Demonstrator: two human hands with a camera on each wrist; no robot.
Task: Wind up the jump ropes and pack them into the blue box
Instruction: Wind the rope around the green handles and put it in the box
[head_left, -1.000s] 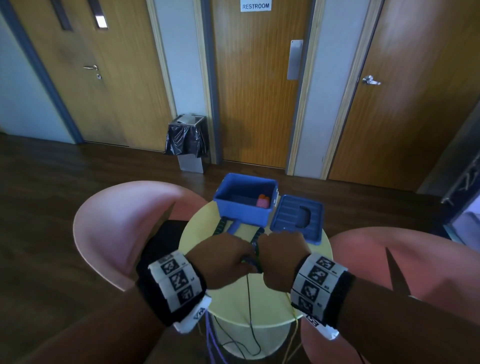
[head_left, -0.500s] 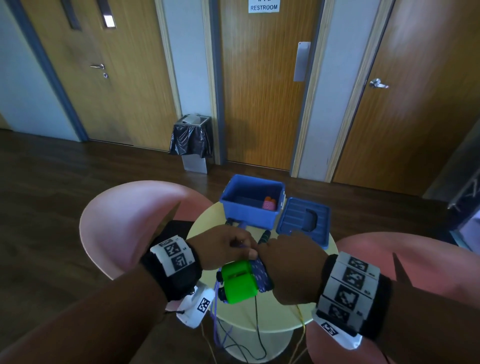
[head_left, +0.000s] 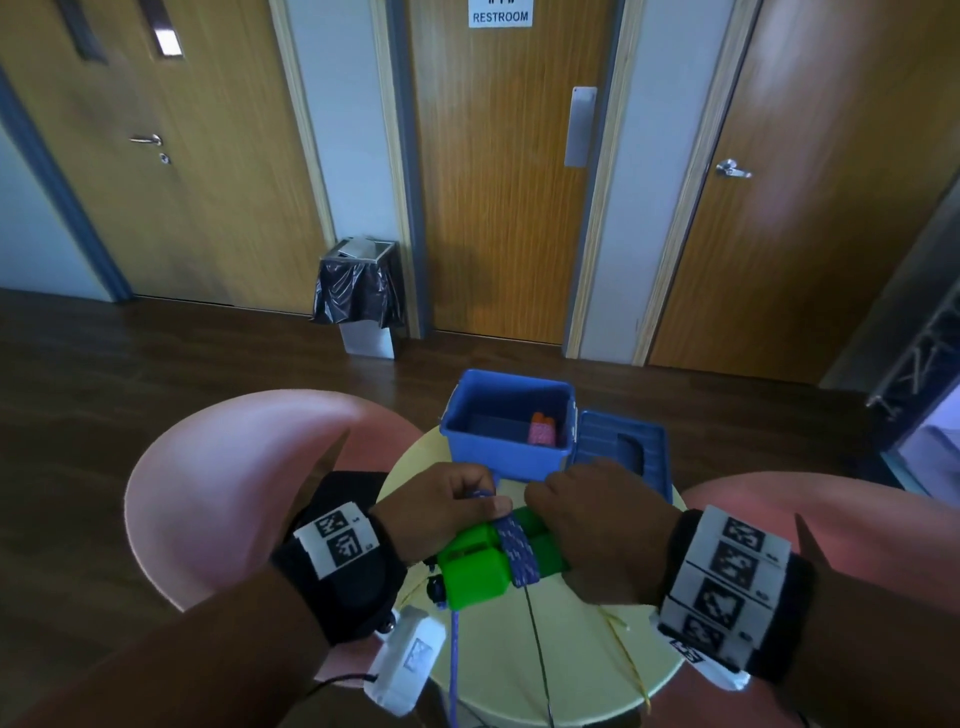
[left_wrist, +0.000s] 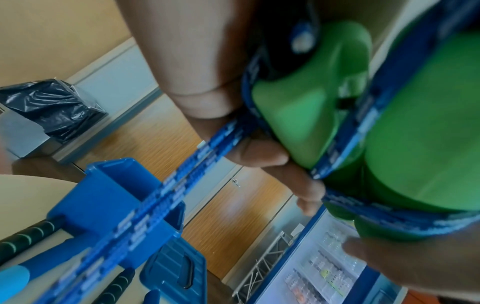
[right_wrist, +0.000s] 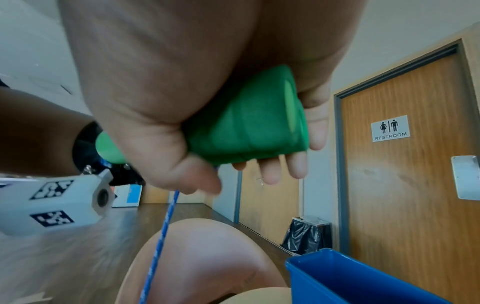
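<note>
The fingers (left_wrist: 259, 153) of the left hand (head_left: 439, 514) are curled, and with the thumb they pinch a blue patterned cord (head_left: 517, 548) just where it leaves the green plastic block (head_left: 475, 569). In the left wrist view we see two strands running side by side away from this pinch, somewhat blurred. The cord is wound in several turns around the middle of the block. The right hand (head_left: 597, 535) grips the block's far right end: in the right wrist view we see its fingers (right_wrist: 296, 166) wrapped under the green body, the thumb on the near side, so the hand is closed firmly round it. Both hands hold the block above the near part of the round yellow desk (head_left: 571, 649), on our side of the blue bin (head_left: 498, 452) and well apart from it. One loose length of cord hangs from under the block and drops past the desk edge. We cannot tell what the small dark parts at the block's left end are.

The bin stands open at the far side of the desk, with a small pink and orange item (head_left: 541, 431) inside it. Its blue lid (head_left: 602, 436) lies flat just beside it on the right. Two dark ribbed handles (left_wrist: 28, 236) lie on the desk beside the bin. A pink chair (head_left: 234, 478) stands on either side of the desk. Behind, a waste bin (head_left: 358, 301) lined with a black bag stands against the wall beside a door marked RESTROOM (head_left: 500, 15).
</note>
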